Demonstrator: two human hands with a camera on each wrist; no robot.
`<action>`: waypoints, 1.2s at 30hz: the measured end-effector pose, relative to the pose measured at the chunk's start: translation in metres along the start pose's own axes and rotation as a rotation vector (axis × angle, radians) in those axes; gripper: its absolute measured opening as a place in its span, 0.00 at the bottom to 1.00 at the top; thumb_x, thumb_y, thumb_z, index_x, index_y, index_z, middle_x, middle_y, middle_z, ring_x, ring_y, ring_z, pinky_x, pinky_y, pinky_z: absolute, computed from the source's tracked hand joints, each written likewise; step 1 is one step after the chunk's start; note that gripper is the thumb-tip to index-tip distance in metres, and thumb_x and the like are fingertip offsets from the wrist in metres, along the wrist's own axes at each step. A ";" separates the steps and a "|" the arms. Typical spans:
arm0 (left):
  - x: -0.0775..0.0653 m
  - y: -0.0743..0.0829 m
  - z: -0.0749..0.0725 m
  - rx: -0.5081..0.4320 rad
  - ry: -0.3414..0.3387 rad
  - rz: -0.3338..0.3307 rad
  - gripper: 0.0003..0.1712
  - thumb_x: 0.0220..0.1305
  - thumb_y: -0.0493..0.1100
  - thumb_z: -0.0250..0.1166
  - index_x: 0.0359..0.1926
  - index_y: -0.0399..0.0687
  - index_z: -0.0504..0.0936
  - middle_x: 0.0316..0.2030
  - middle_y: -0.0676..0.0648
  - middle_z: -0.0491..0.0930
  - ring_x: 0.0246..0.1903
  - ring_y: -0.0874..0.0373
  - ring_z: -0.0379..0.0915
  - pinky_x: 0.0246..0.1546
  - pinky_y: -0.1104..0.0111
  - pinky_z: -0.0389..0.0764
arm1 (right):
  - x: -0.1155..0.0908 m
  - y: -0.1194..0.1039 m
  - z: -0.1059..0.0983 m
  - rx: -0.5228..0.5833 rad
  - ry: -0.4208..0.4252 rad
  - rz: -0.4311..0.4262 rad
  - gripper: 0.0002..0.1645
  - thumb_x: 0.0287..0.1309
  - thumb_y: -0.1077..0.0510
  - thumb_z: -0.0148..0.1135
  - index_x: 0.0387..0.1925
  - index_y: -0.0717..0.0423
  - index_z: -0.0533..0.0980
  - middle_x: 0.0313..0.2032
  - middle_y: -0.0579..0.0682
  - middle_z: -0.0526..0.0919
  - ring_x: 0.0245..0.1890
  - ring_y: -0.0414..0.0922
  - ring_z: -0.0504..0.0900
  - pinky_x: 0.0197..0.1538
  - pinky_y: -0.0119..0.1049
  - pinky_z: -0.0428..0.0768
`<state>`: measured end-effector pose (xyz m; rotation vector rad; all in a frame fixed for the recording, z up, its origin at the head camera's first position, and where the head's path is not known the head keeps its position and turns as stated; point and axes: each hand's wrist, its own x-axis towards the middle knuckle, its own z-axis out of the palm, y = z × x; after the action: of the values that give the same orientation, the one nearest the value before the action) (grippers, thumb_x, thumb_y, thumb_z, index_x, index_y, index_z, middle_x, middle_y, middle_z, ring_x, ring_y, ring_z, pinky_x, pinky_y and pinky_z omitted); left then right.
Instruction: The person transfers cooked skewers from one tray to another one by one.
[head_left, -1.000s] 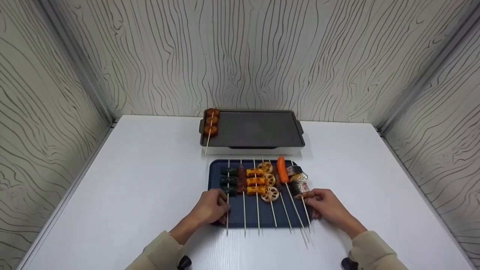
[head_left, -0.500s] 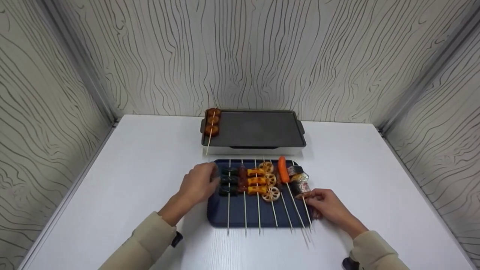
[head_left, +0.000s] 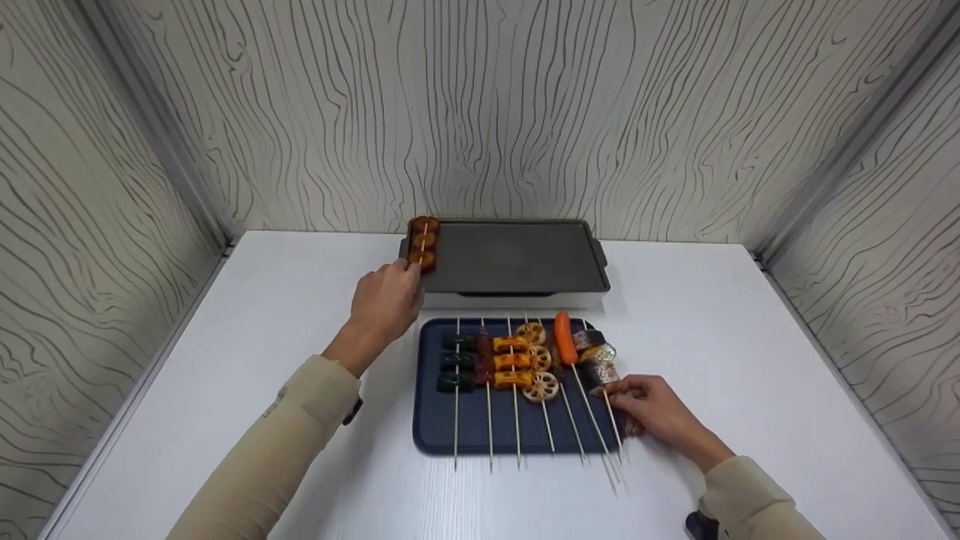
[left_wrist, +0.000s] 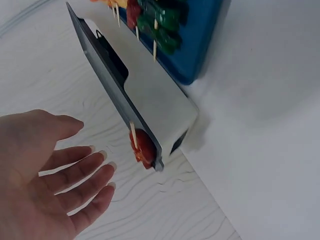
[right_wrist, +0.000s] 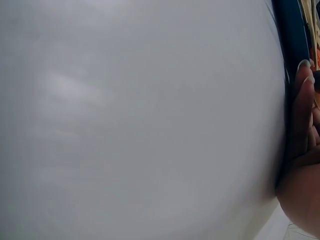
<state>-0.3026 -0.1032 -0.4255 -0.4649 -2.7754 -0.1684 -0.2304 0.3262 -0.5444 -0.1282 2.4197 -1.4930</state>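
Note:
My left hand (head_left: 386,300) is at the front left corner of the black griddle (head_left: 517,259). Beside it lies a skewer of brown round slices (head_left: 424,241) along the griddle's left side. In the left wrist view, the fingers (left_wrist: 82,187) are spread and relaxed, apart from that skewer. My right hand (head_left: 652,409) rests at the right edge of the dark blue tray (head_left: 472,431). Its thumb and finger pinch the stick of a skewer of dark, silvery fish pieces (head_left: 600,371). The right wrist view shows only part of that hand, and its grip is mostly hidden.
On the tray lie skewers of dark green pieces (head_left: 456,361), reddish meat (head_left: 484,361), yellow pieces (head_left: 512,361), lotus root slices (head_left: 541,388) and an orange sausage (head_left: 565,341). Their sticks overhang the front edge. A wood-grain wall (head_left: 495,112) stands behind the griddle.
My left hand has left the tray's left edge and moved up and forward to the griddle's front left corner. The right hand and the tray have stayed nearly still.

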 end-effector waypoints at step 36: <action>0.058 -0.010 0.030 -0.415 -0.326 -0.375 0.14 0.66 0.29 0.60 0.52 0.27 0.80 0.48 0.30 0.79 0.45 0.43 0.80 0.44 0.53 0.82 | -0.004 -0.001 0.002 -0.001 0.021 0.015 0.16 0.67 0.64 0.60 0.53 0.68 0.81 0.22 0.47 0.81 0.15 0.38 0.74 0.20 0.30 0.75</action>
<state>-0.3668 -0.0902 -0.4352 -0.0573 -3.1267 -0.8351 -0.2262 0.3250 -0.5437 -0.0943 2.4329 -1.4936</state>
